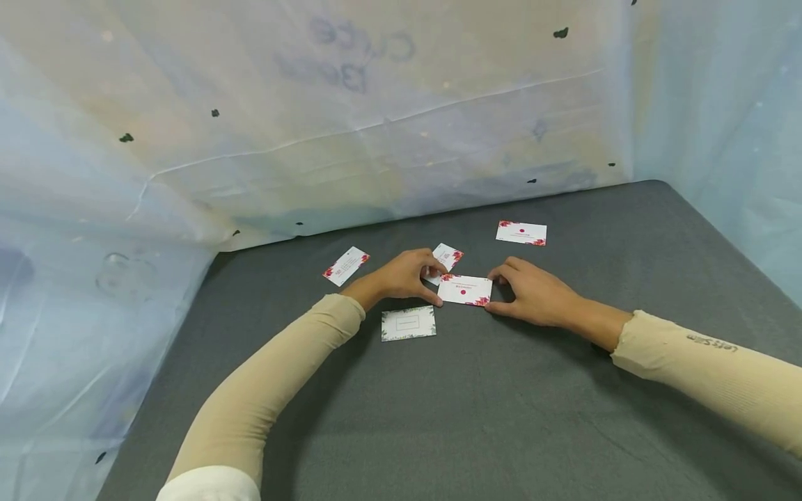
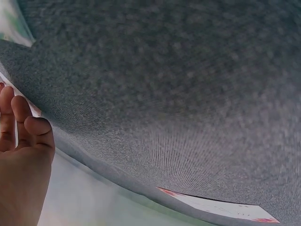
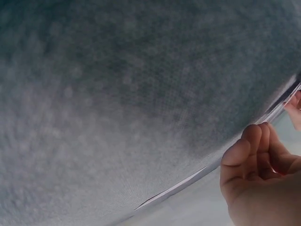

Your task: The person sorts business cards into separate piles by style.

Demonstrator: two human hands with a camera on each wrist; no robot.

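As it lies flat, the card (image 1: 465,290) (red-flowered) is pinched by left hand (image 1: 401,276) and right hand (image 1: 532,296).

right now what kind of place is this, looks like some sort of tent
Likely a makeshift recording booth: a grey felt-covered table walled in by pale plastic sheeting, with small printed cards spread on it.

Matt grey cloth table (image 1: 476,417), seemingly paper cards (image 1: 465,289)
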